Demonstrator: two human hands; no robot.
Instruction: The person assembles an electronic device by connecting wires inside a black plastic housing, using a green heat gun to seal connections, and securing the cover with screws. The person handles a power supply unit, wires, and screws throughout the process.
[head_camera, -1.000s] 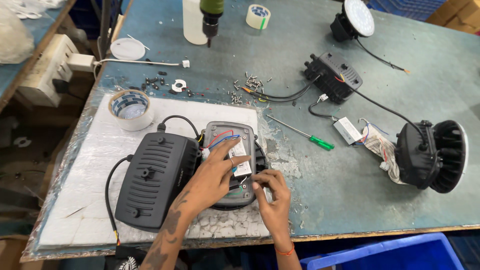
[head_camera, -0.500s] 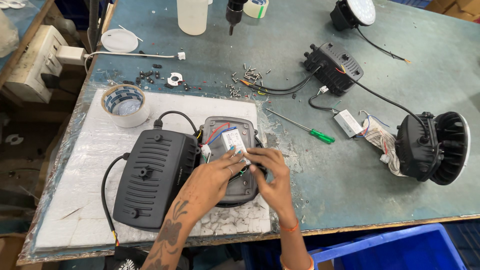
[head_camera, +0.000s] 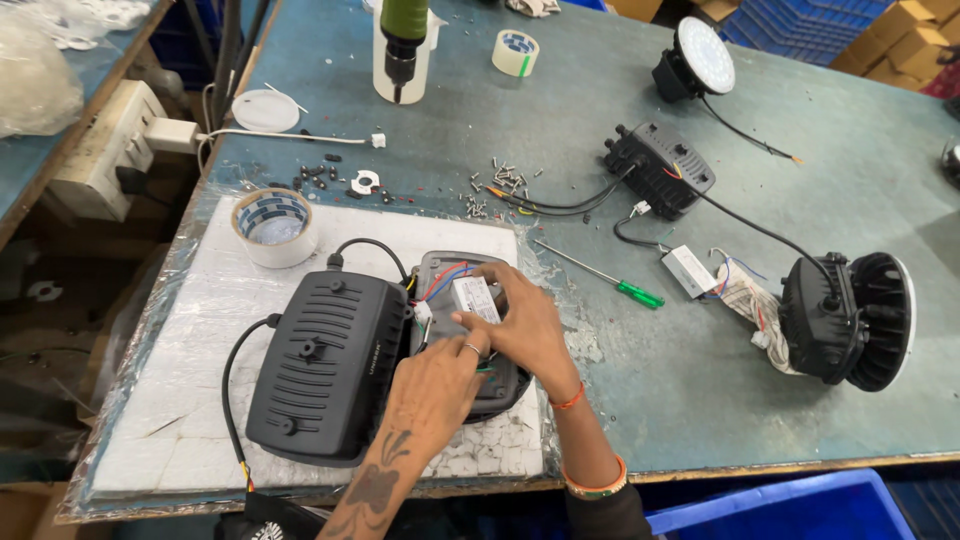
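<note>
An open grey lamp housing (head_camera: 470, 330) lies just right of a black ribbed back cover (head_camera: 325, 360) on the white foam pad (head_camera: 200, 330). Red and blue wires run to the small white driver box (head_camera: 474, 298) inside the housing. The right hand (head_camera: 525, 325) curls over that box, fingertips touching it. The left hand (head_camera: 440, 375), fingers bent, presses on the housing's near edge.

1. The hands, left (head_camera: 432, 385) and right (head_camera: 525, 330), are covering most of the open grey housing (head_camera: 440, 270); its inside is hiding under them.
2. The white driver box (head_camera: 474, 297) is showing only partly; its grip cannot be told.
3. The blue crate (head_camera: 770, 510) is being cut off by the bottom edge.
4. The green tool (head_camera: 402, 30) is running out of the top edge.
5. The small screws (head_camera: 500, 180) on the counter (head_camera: 800, 200) are too tiny to sort by kind.
</note>
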